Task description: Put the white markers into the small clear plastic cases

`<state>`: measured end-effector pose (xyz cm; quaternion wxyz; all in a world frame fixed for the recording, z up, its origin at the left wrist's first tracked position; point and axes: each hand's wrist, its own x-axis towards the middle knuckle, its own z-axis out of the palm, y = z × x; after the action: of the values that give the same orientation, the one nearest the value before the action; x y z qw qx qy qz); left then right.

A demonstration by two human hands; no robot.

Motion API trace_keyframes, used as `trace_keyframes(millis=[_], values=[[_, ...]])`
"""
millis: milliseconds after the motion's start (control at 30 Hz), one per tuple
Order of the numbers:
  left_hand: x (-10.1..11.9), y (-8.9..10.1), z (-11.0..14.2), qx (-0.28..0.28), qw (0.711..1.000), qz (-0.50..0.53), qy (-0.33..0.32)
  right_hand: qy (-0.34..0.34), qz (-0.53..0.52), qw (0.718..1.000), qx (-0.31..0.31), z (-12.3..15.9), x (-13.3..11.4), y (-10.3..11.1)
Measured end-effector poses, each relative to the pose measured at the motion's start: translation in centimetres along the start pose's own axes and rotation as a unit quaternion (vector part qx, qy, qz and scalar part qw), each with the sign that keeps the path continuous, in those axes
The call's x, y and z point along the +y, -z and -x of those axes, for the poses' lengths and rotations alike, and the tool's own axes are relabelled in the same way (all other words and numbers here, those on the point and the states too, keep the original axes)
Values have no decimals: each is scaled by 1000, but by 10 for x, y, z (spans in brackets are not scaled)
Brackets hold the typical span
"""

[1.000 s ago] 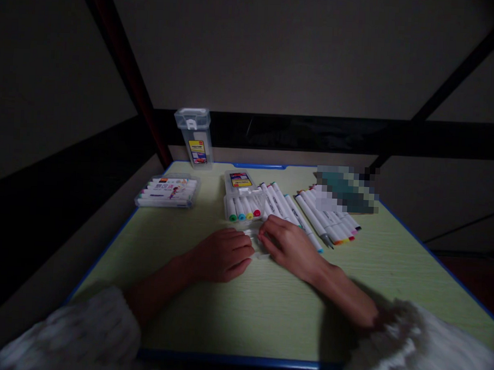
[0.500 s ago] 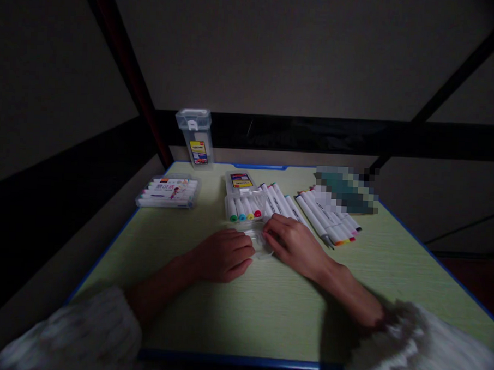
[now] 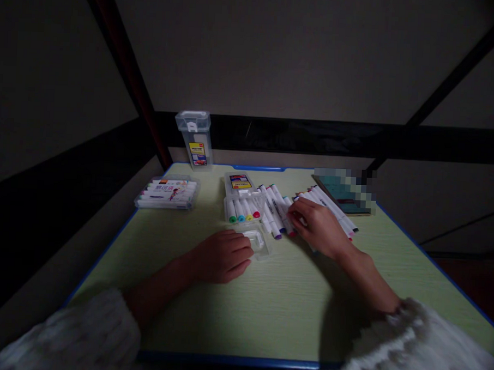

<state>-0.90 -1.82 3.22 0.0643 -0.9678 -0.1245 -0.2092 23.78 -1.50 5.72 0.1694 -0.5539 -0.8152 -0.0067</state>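
My left hand [image 3: 223, 256] rests on the table with its fingers curled against the left edge of the clear plastic case lid [image 3: 260, 255]. This lid lies flat in front of the open marker case [image 3: 225, 208], which holds markers with green, blue, yellow and red ends [image 3: 246, 209]. Over the loose white markers on the right, my right hand [image 3: 317, 223] is closed in a pinch on a marker, mostly hidden by the hand; a teal end shows beneath. Several markers [image 3: 273, 208] lie beside the case, and more markers [image 3: 332, 205] lie behind my right hand.
A closed marker box [image 3: 167, 193] lies at the left edge of the table [image 3: 208, 325]. An upright clear container [image 3: 197, 142] stands at the back left. A teal book [image 3: 345, 192], partly pixelated, is at the back right.
My right hand has moved right and away from the case lid to the loose markers. My left hand stays almost in place at the lid.
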Motion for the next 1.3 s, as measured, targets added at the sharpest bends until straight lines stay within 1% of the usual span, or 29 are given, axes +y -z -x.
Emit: trace_keyframes(millis=[167, 333, 433, 733, 1067, 1200, 1300], values=[[1, 1, 0, -5, 1000, -3, 3, -49, 0, 999, 14, -1, 8, -1], [0, 0, 0, 3, 1000, -1, -2, -92, -8, 996, 12, -2, 5, -4], [-1, -1, 1, 3, 1000, 1, -4, -107, -2, 994, 19, -2, 3, -7], [0, 0, 0, 6, 1000, -3, -1, -100, 3, 995, 25, -3, 1, -12], [0, 1, 0, -10, 1000, -3, 0, -101, -16, 995, -6, -3, -16, -21], [0, 1, 0, 2, 1000, -4, -5, -112, 0, 993, -19, -4, -17, -20], [0, 1, 0, 0, 1000, -4, -5, -115, 16, 993, -25, -3, -19, -19]])
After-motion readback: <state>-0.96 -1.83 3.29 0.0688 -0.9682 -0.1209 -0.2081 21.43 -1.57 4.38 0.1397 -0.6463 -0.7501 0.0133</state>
